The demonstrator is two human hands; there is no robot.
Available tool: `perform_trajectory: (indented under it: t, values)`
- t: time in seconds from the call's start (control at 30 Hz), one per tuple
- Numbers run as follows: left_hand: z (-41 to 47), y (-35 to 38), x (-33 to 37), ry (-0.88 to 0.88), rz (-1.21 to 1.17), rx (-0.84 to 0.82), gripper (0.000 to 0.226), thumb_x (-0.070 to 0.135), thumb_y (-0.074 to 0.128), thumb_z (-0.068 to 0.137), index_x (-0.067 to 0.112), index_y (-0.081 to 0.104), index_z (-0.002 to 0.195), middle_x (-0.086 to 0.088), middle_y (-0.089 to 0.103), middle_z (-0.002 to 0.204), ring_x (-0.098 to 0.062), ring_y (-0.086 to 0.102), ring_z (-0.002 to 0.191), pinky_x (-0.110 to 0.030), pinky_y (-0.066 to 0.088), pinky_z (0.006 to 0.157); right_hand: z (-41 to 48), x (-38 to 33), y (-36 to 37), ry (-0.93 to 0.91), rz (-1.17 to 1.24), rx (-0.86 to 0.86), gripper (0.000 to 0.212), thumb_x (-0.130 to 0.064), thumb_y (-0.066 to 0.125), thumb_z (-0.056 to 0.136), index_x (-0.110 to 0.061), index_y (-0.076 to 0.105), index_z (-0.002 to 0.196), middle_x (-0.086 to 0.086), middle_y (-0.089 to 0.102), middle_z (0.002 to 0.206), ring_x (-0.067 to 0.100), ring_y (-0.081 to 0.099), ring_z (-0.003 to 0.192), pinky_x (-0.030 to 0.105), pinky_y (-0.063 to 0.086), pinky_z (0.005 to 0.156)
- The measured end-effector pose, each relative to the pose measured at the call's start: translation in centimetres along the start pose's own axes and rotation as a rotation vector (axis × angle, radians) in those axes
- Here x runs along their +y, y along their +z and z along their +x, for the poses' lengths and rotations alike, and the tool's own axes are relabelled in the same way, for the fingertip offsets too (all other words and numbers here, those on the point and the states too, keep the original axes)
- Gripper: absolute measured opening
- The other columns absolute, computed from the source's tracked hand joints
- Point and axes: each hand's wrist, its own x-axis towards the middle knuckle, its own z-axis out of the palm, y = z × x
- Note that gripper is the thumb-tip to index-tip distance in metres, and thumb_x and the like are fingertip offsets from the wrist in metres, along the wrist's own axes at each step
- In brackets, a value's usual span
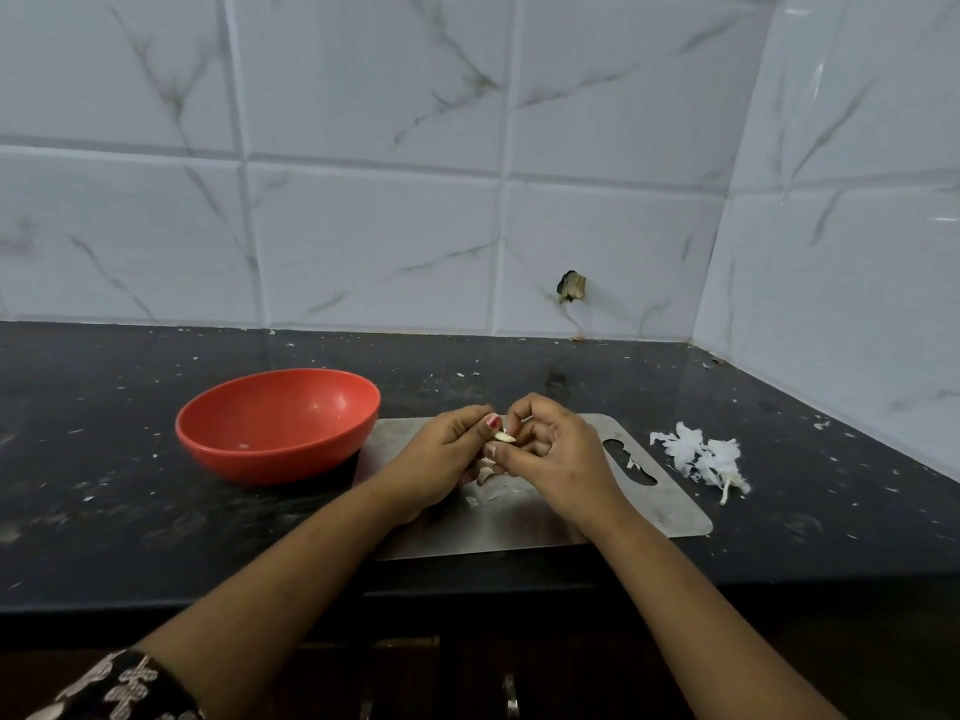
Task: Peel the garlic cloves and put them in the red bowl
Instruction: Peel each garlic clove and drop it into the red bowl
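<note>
Both of my hands meet above a steel cutting board (660, 511) on the dark counter. My left hand (441, 462) pinches a small pale garlic clove (505, 437) between thumb and fingers. My right hand (550, 454) has its curled fingertips on the same clove from the right. More pale bits, cloves or skins, lie under my hands on the board, mostly hidden. The red bowl (218, 433) stands just left of the board, with a small white fleck on its floor.
A pile of white garlic skins with a stem (701, 457) lies on the counter right of the board. Small skin flakes are scattered over the black countertop (104, 501). Tiled walls close the back and right side. The counter's front edge runs below my forearms.
</note>
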Motion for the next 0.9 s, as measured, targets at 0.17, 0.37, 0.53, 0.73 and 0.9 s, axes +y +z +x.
perform_trajectory:
  t: [0.17,0.37,0.53,0.73,0.9]
  values:
    - [0.0,-0.2,-0.1,0.019,0.016,0.067,0.022,0.016,0.045,0.100,0.008,0.053,0.081,-0.003,0.046,0.061,-0.008,0.041,0.046,-0.017,0.034,0.045,0.1,0.0,-0.1,-0.004,0.025,0.041,0.015,-0.007,0.071,0.086,-0.007,0.056,0.086,0.006,0.069,0.067,0.016,0.069,0.064,0.025,0.056,0.065]
    - [0.1,-0.5,-0.2,0.080,0.138,0.207,0.006,0.009,0.065,0.089,0.007,0.062,0.084,-0.003,0.064,0.067,-0.014,0.057,0.047,-0.019,0.038,0.043,0.6,0.7,-0.2,0.018,0.054,0.114,0.011,-0.003,0.066,0.089,-0.013,0.065,0.084,0.003,0.071,0.070,0.016,0.069,0.068,0.026,0.057,0.066]
    - [-0.1,-0.6,0.2,0.104,0.260,0.310,0.006,0.006,0.070,0.084,0.009,0.067,0.080,-0.006,0.067,0.064,-0.011,0.061,0.048,-0.016,0.042,0.045,0.8,1.1,-0.5,0.041,0.040,0.203,0.013,-0.001,0.063,0.090,-0.012,0.067,0.084,0.008,0.072,0.073,0.013,0.068,0.065,0.026,0.056,0.063]
    - [-0.3,-2.1,0.7,0.155,0.432,0.422,0.008,0.007,0.073,0.082,0.013,0.068,0.080,0.010,0.066,0.067,-0.006,0.063,0.049,-0.013,0.047,0.051,1.2,1.7,-0.6,0.031,-0.261,0.238,0.021,-0.017,0.079,0.080,-0.008,0.061,0.074,0.009,0.060,0.060,0.009,0.050,0.052,0.017,0.042,0.052]
    - [-0.9,-2.6,1.5,0.124,0.544,0.450,0.015,0.006,0.073,0.081,0.018,0.066,0.077,0.013,0.065,0.069,-0.002,0.062,0.052,-0.010,0.045,0.054,1.1,2.0,-0.3,-0.002,-0.368,0.140,0.018,-0.022,0.072,0.086,-0.014,0.061,0.074,0.003,0.062,0.063,0.005,0.050,0.054,0.022,0.046,0.055]
